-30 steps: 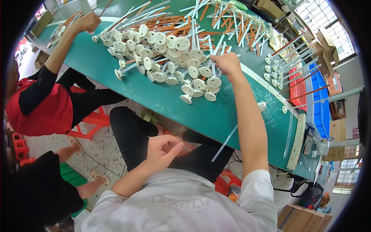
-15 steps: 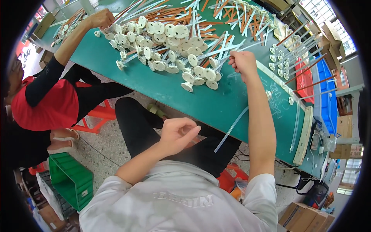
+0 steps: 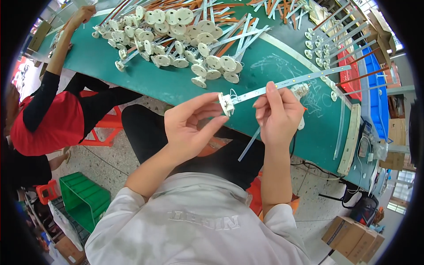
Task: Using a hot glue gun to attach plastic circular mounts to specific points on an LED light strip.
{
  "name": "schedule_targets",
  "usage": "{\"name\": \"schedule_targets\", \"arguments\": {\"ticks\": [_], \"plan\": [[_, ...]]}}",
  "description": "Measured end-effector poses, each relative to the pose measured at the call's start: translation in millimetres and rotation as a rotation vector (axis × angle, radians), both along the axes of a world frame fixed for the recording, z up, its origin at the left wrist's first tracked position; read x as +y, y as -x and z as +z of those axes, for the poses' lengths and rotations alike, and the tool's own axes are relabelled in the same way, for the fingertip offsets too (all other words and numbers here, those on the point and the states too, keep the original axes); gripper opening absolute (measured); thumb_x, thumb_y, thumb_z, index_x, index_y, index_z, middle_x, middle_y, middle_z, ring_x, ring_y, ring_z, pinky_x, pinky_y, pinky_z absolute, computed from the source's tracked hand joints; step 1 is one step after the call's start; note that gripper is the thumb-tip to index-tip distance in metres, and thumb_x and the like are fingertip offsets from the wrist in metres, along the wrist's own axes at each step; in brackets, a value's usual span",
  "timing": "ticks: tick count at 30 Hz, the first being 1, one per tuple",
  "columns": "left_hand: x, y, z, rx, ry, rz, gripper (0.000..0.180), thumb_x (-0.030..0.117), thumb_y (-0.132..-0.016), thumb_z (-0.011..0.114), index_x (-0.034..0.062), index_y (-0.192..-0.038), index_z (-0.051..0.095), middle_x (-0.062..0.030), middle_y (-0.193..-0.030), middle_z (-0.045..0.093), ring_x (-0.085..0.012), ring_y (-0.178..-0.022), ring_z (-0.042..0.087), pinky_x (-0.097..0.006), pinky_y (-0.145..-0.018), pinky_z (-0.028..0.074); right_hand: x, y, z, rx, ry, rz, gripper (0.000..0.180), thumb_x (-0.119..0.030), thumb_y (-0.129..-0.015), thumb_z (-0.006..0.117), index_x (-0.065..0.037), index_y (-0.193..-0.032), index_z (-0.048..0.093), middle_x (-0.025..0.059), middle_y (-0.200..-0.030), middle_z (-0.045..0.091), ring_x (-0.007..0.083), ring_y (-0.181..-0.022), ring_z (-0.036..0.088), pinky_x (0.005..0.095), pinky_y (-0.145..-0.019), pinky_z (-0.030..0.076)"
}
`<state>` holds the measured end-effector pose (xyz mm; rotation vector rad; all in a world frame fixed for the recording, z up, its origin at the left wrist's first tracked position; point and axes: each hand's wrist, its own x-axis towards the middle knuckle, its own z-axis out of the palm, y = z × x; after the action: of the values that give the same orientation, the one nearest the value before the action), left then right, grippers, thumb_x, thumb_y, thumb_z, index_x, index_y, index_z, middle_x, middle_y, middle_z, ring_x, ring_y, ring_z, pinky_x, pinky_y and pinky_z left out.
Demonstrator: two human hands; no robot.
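Observation:
In front of my chest I hold an LED strip (image 3: 316,76), a long narrow white board with small yellowish chips and a round white end cap (image 3: 226,104). My left hand (image 3: 187,126) grips the cap between thumb and fingertips. Thin wires loop where cap and strip meet. My right hand (image 3: 279,115) pinches the strip a little way along, thumb on top, and its free end points up to the right. Partly hidden behind that hand is a white object (image 3: 300,91) whose kind I cannot make out.
A heap of capped strips (image 3: 176,35) covers the far left of the green table (image 3: 265,68). More capped strips stand in rows (image 3: 320,48) at right, beside red (image 3: 349,62) and blue bins (image 3: 375,101). A translucent strip (image 3: 249,143) overhangs the near edge. A co-worker's hand (image 3: 82,17) is at far left.
My right hand has drawn a capped strip from the heap toward me. My left hand has risen and taken its cap. The co-worker's hand has moved left, off the heap. The view has shifted slightly.

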<state>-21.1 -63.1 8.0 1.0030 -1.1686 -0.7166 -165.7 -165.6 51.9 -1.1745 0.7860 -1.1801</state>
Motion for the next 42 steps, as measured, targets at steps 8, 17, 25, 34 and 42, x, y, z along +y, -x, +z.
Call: {"name": "schedule_targets", "arguments": {"ticks": [8,17,25,34,42], "plan": [[13,18,0,0.244,-0.016,0.000,0.049,-0.013,-0.072,0.071,-0.0094,-0.119,0.054,-0.0160,-0.106,0.062,-0.0165,-0.089,0.064,-0.026,-0.071,0.057,23,9,5,0.161,-0.047,0.013,0.027,-0.011,-0.093,0.057,0.000,-0.068,0.054,0.0074,-0.056,0.057,0.0071,-0.038,0.044,0.0192,-0.033,0.031],[32,5,-15,0.170,0.056,0.047,0.053,-0.011,-0.073,0.071,-0.0093,-0.122,0.050,-0.0239,-0.121,0.055,-0.0232,-0.109,0.058,-0.036,-0.094,0.050,-46,88,-18,1.228,0.763,-0.254,0.042,-0.006,-0.075,0.061,0.005,-0.114,0.055,0.0173,-0.109,0.061,0.0303,-0.099,0.059,0.0339,-0.085,0.048],[47,-1,-13,0.123,0.077,0.083,0.053,-0.012,-0.072,0.071,-0.0103,-0.121,0.050,-0.0240,-0.121,0.056,-0.0230,-0.108,0.059,-0.035,-0.093,0.050,-85,93,-40,1.726,0.458,-0.217,0.063,-0.012,-0.069,0.064,0.005,-0.127,0.046,0.0185,-0.103,0.064,0.0336,-0.093,0.062,0.0371,-0.085,0.049],[50,-9,-6,0.127,0.081,0.096,0.053,-0.013,-0.071,0.071,-0.0106,-0.120,0.052,-0.0242,-0.120,0.056,-0.0230,-0.108,0.059,-0.034,-0.092,0.050,-8,143,-44,-0.221,-0.216,-0.134,0.075,-0.004,-0.070,0.050,0.002,-0.141,0.025,0.0199,-0.113,0.051,0.0292,-0.101,0.051,0.0307,-0.072,0.055],[41,-9,-1,0.140,0.037,0.174,0.048,-0.014,-0.073,0.069,-0.0095,-0.119,0.054,-0.0165,-0.106,0.063,-0.0173,-0.094,0.063,-0.030,-0.083,0.054,72,100,-43,-0.312,-0.273,0.341,0.065,-0.012,-0.076,0.054,0.011,-0.131,0.029,0.0236,-0.094,0.053,0.0292,-0.086,0.052,0.0227,-0.039,0.048]]}}
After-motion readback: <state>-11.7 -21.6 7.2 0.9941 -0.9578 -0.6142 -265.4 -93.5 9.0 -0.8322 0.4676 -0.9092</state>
